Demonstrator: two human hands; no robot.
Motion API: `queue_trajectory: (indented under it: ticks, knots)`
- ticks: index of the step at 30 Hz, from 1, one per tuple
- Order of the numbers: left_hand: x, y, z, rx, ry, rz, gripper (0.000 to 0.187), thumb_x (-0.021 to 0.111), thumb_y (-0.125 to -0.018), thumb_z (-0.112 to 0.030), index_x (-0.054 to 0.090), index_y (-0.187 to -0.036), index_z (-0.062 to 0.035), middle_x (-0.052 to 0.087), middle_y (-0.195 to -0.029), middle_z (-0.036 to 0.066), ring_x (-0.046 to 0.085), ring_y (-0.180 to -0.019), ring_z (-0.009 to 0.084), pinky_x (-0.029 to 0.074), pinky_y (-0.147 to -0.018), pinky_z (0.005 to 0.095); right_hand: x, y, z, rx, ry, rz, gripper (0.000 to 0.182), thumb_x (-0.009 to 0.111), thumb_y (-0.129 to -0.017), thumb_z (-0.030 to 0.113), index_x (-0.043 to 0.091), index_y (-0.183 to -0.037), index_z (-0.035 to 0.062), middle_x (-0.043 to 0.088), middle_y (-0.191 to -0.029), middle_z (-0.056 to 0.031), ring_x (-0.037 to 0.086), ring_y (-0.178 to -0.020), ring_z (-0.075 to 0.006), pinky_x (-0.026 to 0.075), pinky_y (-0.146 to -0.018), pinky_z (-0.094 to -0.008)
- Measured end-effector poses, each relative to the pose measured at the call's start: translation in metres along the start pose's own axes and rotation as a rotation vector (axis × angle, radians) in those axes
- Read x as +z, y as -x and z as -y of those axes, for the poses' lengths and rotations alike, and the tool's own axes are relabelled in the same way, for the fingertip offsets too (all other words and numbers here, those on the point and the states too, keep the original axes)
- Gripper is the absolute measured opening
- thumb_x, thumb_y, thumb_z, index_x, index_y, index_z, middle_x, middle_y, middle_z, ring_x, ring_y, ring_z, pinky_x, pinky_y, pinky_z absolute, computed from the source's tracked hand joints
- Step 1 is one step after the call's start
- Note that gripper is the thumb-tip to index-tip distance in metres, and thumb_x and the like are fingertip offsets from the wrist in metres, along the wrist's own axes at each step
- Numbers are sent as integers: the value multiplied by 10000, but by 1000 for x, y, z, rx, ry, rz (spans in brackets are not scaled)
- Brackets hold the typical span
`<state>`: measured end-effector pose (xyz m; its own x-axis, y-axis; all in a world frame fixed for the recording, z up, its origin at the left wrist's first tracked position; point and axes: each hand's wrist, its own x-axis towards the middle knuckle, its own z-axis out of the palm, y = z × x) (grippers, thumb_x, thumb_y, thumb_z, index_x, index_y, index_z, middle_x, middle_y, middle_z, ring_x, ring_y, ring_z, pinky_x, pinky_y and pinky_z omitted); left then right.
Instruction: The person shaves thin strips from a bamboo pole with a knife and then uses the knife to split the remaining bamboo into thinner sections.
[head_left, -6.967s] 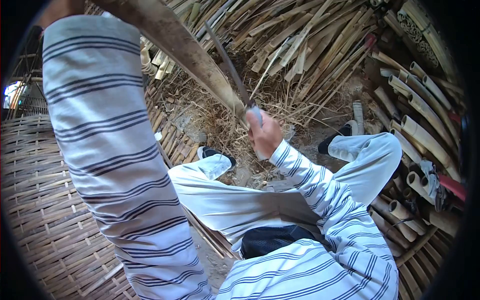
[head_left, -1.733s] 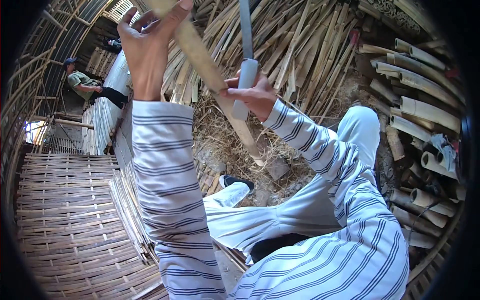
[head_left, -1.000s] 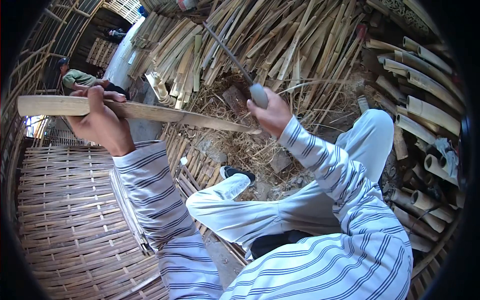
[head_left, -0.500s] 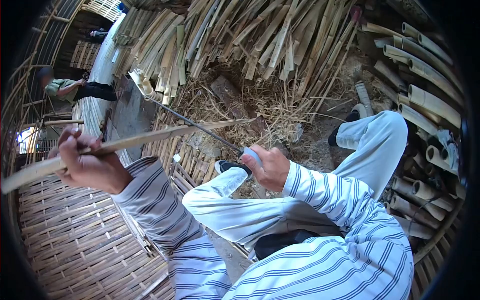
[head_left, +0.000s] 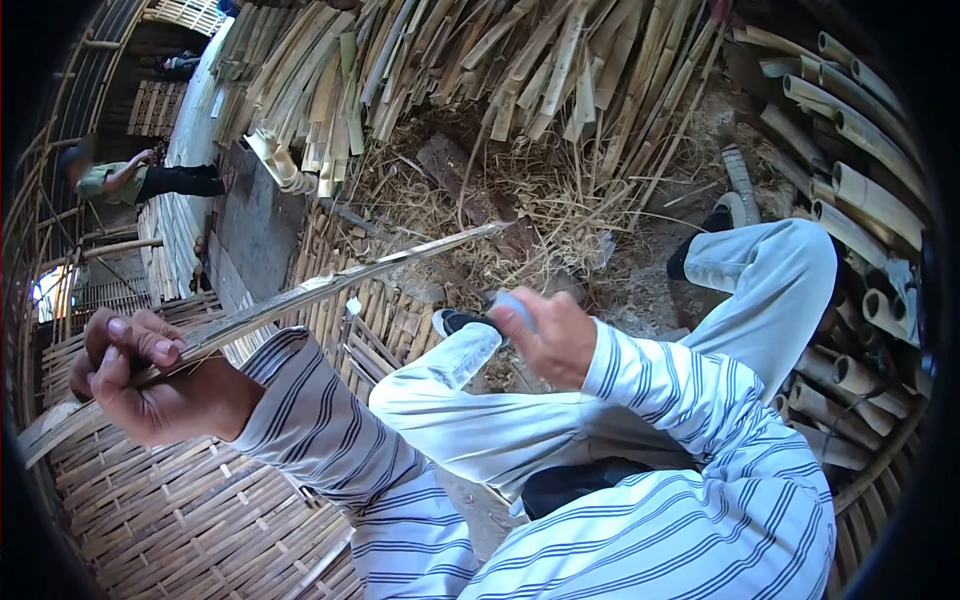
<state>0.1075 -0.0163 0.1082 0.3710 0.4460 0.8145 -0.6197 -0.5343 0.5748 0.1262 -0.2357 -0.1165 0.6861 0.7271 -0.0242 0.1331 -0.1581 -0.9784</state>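
Note:
A long split bamboo strip [head_left: 310, 292] slants across the view from the lower left up toward the middle. My left hand [head_left: 145, 380] is closed round it near its lower left end, palm turned up. My right hand [head_left: 552, 340] grips the pale blue-grey handle [head_left: 516, 306] of a long knife in front of my knees. The knife's blade is blurred and hard to make out against the background. Beyond the strip's thin far end lies a dark wooden block [head_left: 445, 165] among shavings.
Split bamboo strips [head_left: 420, 60] are heaped at the top. Bamboo tubes [head_left: 880, 205] are stacked along the right. Curly shavings [head_left: 570, 190] cover the ground. A woven bamboo panel [head_left: 190, 500] lies lower left. Another person [head_left: 125, 180] stands at the far left.
My left hand has turned and shifted slightly down and left, and the strip has rolled with it. My right hand has moved a little right and down; the blade shows less clearly.

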Motion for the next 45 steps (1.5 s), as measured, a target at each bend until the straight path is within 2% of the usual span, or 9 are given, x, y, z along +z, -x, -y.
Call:
queue_trajectory:
  ticks: [3,6,15,19,21,24,31,33,45]
  knots:
    - [-2,3,-4,-59,14,5,44,508,-726,-48,464,-718,-52,462,-723,92,399,-488,104,344,-466,213,1,-6,22,-83,-84,27,449,382,-971,409,573,-946,3,599,-656,-208,640,-654,-382,526,-584,-453]
    - [-8,2,-4,-45,109,67,65,477,-743,-43,418,-751,-70,508,-713,124,437,-421,112,368,-394,189,20,-11,-1,11,-173,24,454,386,-966,418,564,-935,1,604,-674,-213,647,-685,-376,525,-590,-462]
    - [-9,10,-9,-34,13,-34,79,493,-743,-62,416,-723,-70,503,-716,104,419,-423,95,373,-394,199,17,-7,42,-34,-49,-5,437,448,-950,421,541,-901,-3,562,-542,-179,600,-480,-360,498,-466,-416]
    - [0,20,-18,-16,17,9,55,487,-742,-69,452,-711,-38,489,-725,95,393,-440,90,331,-412,193,17,-6,25,-167,74,-28,349,390,-973,379,527,-956,59,575,-741,-182,623,-518,-290,534,-482,-415]
    - [6,23,-21,35,30,42,40,485,-737,-58,451,-737,-37,494,-727,98,387,-407,86,315,-386,183,24,-15,-27,29,296,98,323,323,-991,293,550,-1055,72,573,-820,-176,644,-669,-300,546,-567,-428]
    - [7,22,-24,-6,24,24,96,499,-749,-65,405,-734,-77,493,-694,98,439,-394,98,387,-376,195,19,-9,-41,319,7,98,440,341,-976,389,594,-969,29,609,-818,-236,626,-791,-383,509,-686,-463]
    - [-10,20,-25,-45,73,96,50,494,-727,-74,453,-711,-50,477,-692,87,389,-456,106,354,-443,227,38,-8,-3,-26,-198,-78,509,403,-944,485,565,-902,5,602,-610,-197,635,-587,-377,523,-575,-460]
    - [-5,24,-22,42,-55,-61,75,509,-703,-84,442,-686,-57,479,-666,82,389,-454,109,346,-422,226,42,-10,-6,-26,-78,-70,505,406,-942,487,561,-907,7,603,-608,-200,639,-600,-383,530,-581,-453]
    - [-2,25,-23,23,-63,-43,69,523,-715,-85,457,-721,-69,477,-701,74,357,-448,95,342,-461,225,43,4,21,-85,-114,-93,485,444,-930,483,537,-901,8,583,-558,-202,625,-557,-405,523,-537,-477]
